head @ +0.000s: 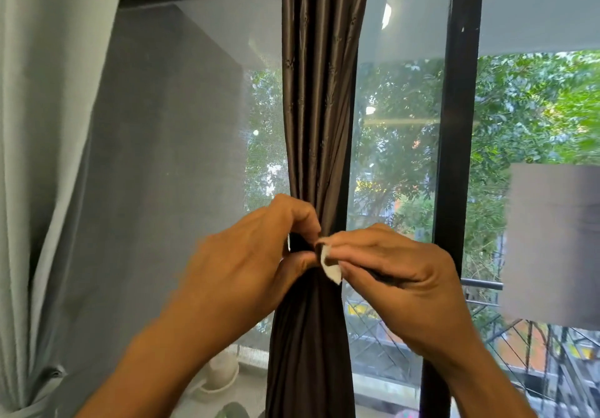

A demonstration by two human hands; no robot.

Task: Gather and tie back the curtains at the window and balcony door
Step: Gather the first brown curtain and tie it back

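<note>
- Two curtains on my feed: the brown curtain (319,92) hangs bunched in the middle, pinched narrow where the hands meet; it's my landmark for everything below.
- Grey curtain (42,157) well to the left of the brown curtain, hanging in loose folds, gathered low down near the frame's bottom edge.
- Mesh screen (181,157) fills the gap between the grey curtain and the brown curtain; a pale pot (220,375) shows behind it, low and left of the brown curtain.
- Black door frame (454,157) stands upright just right of the brown curtain, glass on both sides, green trees and a balcony railing (480,286) beyond.
- Left hand (256,255) sits against the brown curtain's left side at the pinched waist, fingers curled, thumb and forefinger nipping the dark tie-back band (300,244) where it crosses the fabric.
- Right hand (399,268) is in front of the brown curtain's right edge, fingers bent together, pinching the band's free end between thumb and fingertips.
- White tab (331,266) at that end pokes out below the right hand's fingertips, right in front of the brown curtain's waist, touching the left thumb tip or nearly so; I can't tell which.
</note>
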